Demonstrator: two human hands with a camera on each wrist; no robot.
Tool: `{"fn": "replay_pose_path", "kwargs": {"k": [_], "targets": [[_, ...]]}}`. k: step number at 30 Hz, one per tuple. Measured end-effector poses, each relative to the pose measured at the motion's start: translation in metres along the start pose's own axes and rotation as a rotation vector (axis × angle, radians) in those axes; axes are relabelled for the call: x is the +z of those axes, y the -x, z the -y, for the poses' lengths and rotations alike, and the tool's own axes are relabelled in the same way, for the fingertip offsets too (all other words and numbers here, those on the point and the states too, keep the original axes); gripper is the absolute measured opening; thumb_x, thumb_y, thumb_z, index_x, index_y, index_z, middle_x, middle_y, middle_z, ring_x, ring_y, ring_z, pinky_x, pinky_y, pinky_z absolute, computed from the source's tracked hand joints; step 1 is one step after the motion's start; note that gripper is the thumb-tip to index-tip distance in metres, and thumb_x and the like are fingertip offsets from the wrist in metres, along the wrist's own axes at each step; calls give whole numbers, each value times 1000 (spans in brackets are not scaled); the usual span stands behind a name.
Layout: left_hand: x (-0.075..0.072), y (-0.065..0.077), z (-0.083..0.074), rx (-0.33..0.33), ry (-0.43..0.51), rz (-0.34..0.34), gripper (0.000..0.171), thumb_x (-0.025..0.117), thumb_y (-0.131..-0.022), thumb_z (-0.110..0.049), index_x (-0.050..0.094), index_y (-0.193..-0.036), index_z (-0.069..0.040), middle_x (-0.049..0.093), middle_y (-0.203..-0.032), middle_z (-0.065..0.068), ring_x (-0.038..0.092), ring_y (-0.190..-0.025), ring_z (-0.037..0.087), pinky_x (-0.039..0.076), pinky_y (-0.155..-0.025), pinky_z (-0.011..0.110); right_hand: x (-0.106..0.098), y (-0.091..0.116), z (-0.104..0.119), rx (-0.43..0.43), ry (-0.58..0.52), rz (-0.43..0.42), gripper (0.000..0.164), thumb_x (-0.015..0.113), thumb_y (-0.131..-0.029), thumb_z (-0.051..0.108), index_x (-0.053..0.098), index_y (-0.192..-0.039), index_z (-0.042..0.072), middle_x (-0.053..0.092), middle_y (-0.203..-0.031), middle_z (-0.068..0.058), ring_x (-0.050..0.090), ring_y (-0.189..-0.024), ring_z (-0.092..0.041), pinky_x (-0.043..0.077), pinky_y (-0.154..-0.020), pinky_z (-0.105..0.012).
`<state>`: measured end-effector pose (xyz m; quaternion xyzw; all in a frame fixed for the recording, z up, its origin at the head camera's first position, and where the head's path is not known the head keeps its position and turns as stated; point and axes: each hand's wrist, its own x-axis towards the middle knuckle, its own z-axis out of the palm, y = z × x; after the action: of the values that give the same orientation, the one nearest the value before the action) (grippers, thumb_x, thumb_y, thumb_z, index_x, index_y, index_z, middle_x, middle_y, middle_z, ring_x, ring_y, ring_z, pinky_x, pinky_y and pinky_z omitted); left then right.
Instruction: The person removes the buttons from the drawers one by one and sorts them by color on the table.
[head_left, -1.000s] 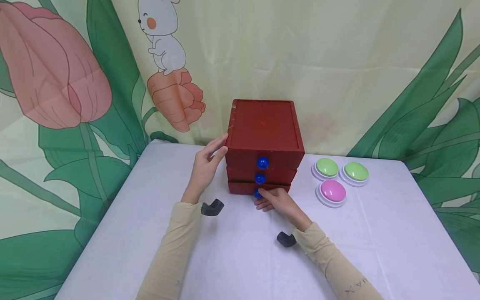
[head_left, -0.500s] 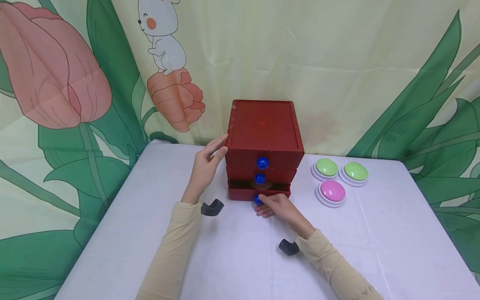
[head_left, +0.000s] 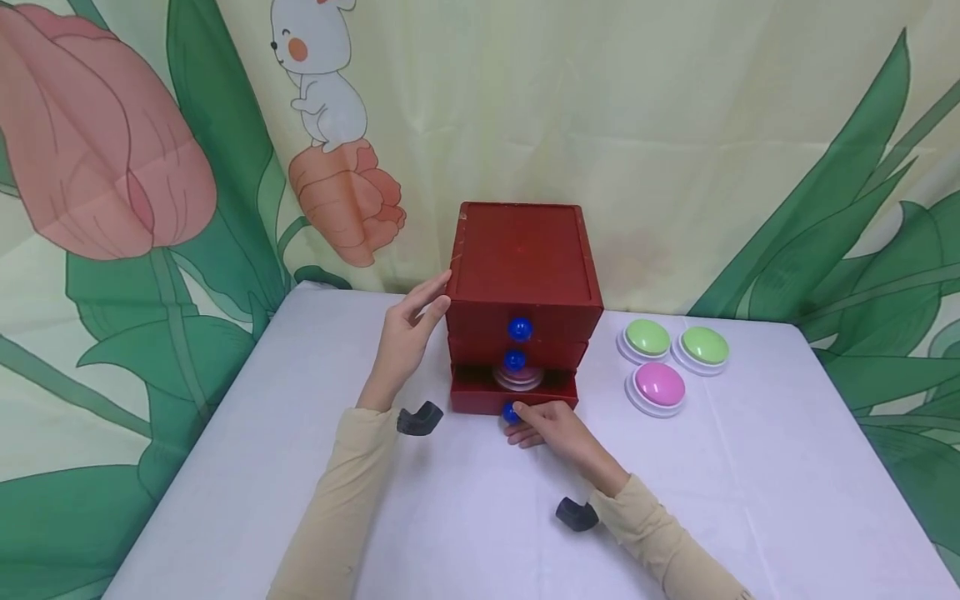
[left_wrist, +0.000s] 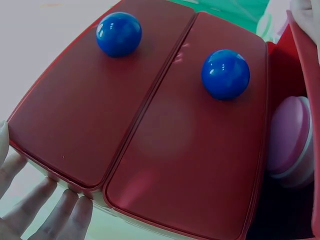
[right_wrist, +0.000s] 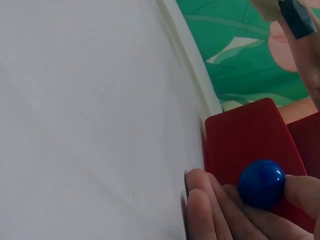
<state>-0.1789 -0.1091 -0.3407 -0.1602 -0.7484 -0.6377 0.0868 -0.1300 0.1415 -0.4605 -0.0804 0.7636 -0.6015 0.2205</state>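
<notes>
A dark red three-drawer box (head_left: pixel 522 254) stands at the back of the table, a round blue knob on each drawer. My right hand (head_left: pixel 555 427) pinches the bottom drawer's blue knob (right_wrist: pixel 262 184) between thumb and fingers. That bottom drawer (head_left: pixel 477 401) is pulled partway out. Inside it lies a pink push light (left_wrist: pixel 290 137) with a white base, partly hidden under the drawer above. My left hand (head_left: pixel 407 340) rests its fairly straight fingers against the box's left side. The upper two drawers are closed.
Two green push lights (head_left: pixel 647 337) and a pink push light (head_left: pixel 658 386) sit on the white table (head_left: pixel 465 517) right of the box. A patterned curtain (head_left: pixel 660 150) hangs close behind. Small dark cameras are on both wrists.
My right hand has drawn the bottom drawer out toward me, and the pink push light inside has come into view. The left hand stays against the box's side.
</notes>
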Motion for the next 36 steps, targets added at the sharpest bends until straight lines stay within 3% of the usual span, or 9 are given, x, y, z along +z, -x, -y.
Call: {"fn": "replay_pose_path", "kwargs": {"k": [5, 36], "targets": [[0, 1, -5, -2, 1, 4, 46, 58, -101, -14, 50, -145, -7, 50, -150, 10, 47, -138, 25, 41, -111, 48, 3, 6, 0, 10, 1, -1, 49, 55, -102, 35, 68, -117, -10, 74, -100, -22, 74, -88, -30, 60, -81, -35], [1, 0, -4, 8, 10, -2, 45, 58, -101, -15, 52, -144, -7, 51, -148, 10, 51, -134, 24, 44, -109, 46, 14, 35, -1, 0, 7, 21, 48, 55, -102, 34, 70, -112, -11, 75, -99, -21, 75, -87, -30, 61, -79, -35]]}}
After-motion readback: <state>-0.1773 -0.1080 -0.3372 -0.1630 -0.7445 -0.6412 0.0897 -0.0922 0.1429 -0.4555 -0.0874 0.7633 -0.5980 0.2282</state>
